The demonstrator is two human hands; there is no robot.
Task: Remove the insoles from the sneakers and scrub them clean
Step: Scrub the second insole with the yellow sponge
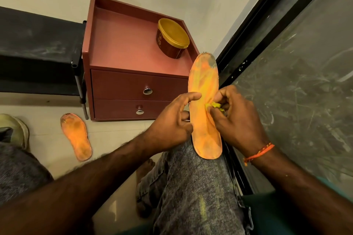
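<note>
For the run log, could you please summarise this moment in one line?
left hand: holds insole | right hand: scrubs with yellow cloth | second insole: floor

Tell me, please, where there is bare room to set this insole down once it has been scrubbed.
The cabinet top is bare left of the yellow-lidded tub, which stands in its right rear corner. The floor tiles between the second insole and the cabinet's base also look free. It is crowded on the knee, where the left hand and right hand hold the insole.

Warm, dim indoor light; sharp centre, wide-angle bending at edges.
</note>
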